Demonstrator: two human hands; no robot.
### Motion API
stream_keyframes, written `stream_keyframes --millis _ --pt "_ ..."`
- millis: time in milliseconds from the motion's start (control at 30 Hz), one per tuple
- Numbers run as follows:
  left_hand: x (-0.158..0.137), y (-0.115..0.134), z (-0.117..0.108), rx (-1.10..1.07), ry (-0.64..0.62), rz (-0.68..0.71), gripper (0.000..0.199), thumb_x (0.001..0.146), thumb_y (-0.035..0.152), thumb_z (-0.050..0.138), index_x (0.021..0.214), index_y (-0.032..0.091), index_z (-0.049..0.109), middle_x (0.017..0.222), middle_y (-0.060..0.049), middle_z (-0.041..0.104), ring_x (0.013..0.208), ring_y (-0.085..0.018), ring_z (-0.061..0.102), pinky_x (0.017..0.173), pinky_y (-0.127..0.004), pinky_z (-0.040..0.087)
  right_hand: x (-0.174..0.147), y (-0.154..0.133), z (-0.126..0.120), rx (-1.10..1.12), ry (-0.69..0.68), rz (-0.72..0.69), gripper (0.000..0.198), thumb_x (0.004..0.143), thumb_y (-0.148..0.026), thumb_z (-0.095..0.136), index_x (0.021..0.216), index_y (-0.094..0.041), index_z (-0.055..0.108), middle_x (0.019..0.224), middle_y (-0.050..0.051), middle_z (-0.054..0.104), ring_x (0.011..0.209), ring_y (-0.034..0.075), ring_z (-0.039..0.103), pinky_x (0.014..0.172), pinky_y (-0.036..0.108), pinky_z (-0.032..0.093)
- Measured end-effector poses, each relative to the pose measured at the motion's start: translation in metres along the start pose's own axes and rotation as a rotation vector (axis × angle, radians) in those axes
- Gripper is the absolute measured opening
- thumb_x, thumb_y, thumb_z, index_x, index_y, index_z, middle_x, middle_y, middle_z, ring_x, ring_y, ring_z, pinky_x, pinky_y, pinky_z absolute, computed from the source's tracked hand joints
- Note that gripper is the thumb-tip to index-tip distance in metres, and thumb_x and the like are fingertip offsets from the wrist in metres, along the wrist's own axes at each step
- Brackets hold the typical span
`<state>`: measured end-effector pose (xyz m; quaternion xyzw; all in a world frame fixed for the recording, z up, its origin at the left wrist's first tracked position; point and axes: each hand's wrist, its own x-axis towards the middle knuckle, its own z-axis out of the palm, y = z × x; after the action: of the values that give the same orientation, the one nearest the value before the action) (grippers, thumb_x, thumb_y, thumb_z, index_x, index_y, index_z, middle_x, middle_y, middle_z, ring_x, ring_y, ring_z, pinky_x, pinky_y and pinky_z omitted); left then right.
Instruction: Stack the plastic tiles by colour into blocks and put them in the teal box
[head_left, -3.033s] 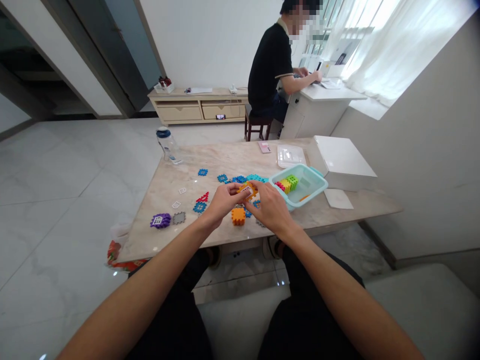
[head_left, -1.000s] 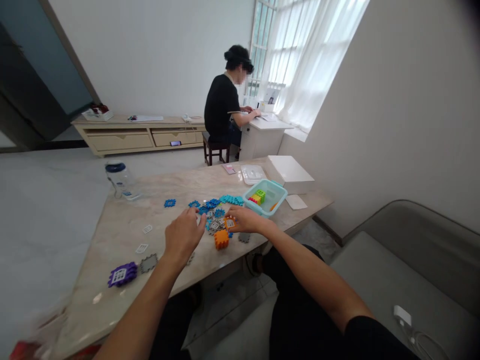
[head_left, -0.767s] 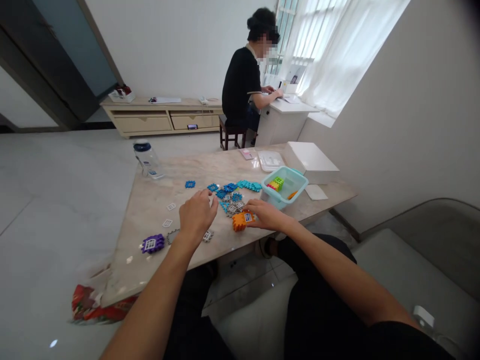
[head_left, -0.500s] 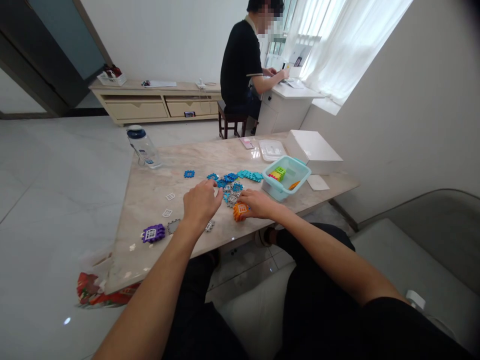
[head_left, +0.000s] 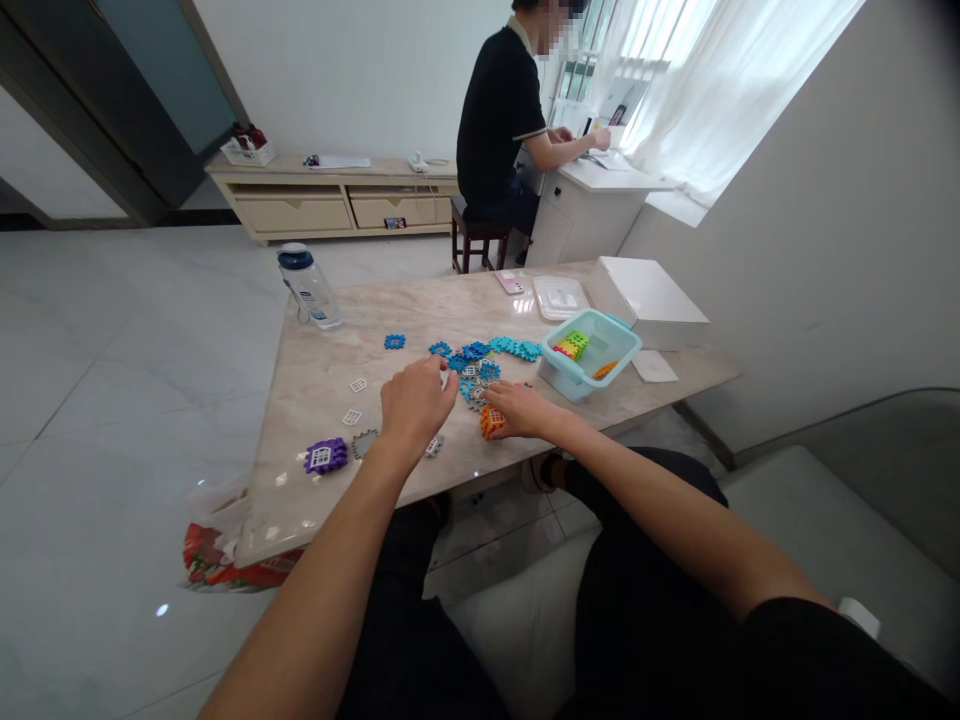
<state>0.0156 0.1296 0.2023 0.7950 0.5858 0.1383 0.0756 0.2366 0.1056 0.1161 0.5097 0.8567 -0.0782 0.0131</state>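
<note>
My right hand [head_left: 521,408] has its fingers around a stack of orange notched building tiles [head_left: 493,421], topped by a white window-shaped piece, at the table's near edge. My left hand [head_left: 416,402] hovers just left of a heap of blue notched tiles [head_left: 475,351], thumb and forefinger apart; its other fingers are partly hidden. Grey tiles [head_left: 478,393] lie in the heap between both hands. Farther left sit a purple tile stack [head_left: 326,456] with a white window piece on it and a grey notched frame [head_left: 364,444]. Turquoise tiles [head_left: 516,348] form a row behind.
A light-green plastic basket [head_left: 573,382] holding green, yellow and orange pieces stands right of the heap. Behind it are a clear lid [head_left: 561,298] and a white box [head_left: 652,296]. A water bottle [head_left: 313,290] stands at the far left. Another person [head_left: 501,120] sits at a desk beyond.
The whole scene has shifted slightly rightward as the head view turned. Both hands keep nearly the same places over the table, the right one still at the orange stack.
</note>
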Motion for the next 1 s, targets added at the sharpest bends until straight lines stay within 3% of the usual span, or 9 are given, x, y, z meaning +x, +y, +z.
stream_keyframes --millis 200,433,767,1000 --pt "-0.001 0.004 0.000 -0.001 -0.006 -0.006 0.033 0.106 0.043 0.053 0.121 0.024 0.075 0.105 -0.011 0.083 0.099 -0.035 0.078 0.088 -0.042 0.055 0.014 -0.006 0.015 0.031 -0.071 0.007 0.063 0.083 -0.029 0.092 0.136 -0.010 0.064 0.138 0.022 0.068 0.128 0.035 0.066 0.110 0.043 0.053" --pt "-0.003 0.004 -0.001 -0.023 -0.016 0.008 0.030 0.106 0.041 0.053 0.119 0.025 0.075 0.103 -0.009 0.083 0.099 -0.035 0.078 0.086 -0.042 0.056 0.019 -0.007 0.026 0.079 -0.141 0.061 0.045 0.086 -0.021 0.083 0.127 -0.013 0.065 0.130 0.017 0.074 0.123 0.030 0.070 0.103 0.034 0.055" --pt "-0.005 0.000 0.007 0.002 -0.036 0.009 0.030 0.106 0.039 0.052 0.117 0.025 0.076 0.106 -0.012 0.083 0.098 -0.034 0.078 0.083 -0.041 0.056 0.015 -0.023 0.026 0.032 -0.156 0.198 0.050 0.089 -0.021 0.074 0.136 -0.016 0.058 0.126 0.019 0.076 0.118 0.035 0.074 0.097 0.039 0.058" --pt "-0.006 -0.003 0.017 0.022 -0.090 -0.014 0.030 0.107 0.038 0.051 0.118 0.026 0.076 0.107 -0.012 0.083 0.101 -0.033 0.078 0.088 -0.041 0.056 0.012 -0.029 0.027 0.022 -0.153 0.191 0.054 0.091 -0.019 0.069 0.143 -0.017 0.056 0.127 0.019 0.076 0.120 0.036 0.073 0.100 0.041 0.058"
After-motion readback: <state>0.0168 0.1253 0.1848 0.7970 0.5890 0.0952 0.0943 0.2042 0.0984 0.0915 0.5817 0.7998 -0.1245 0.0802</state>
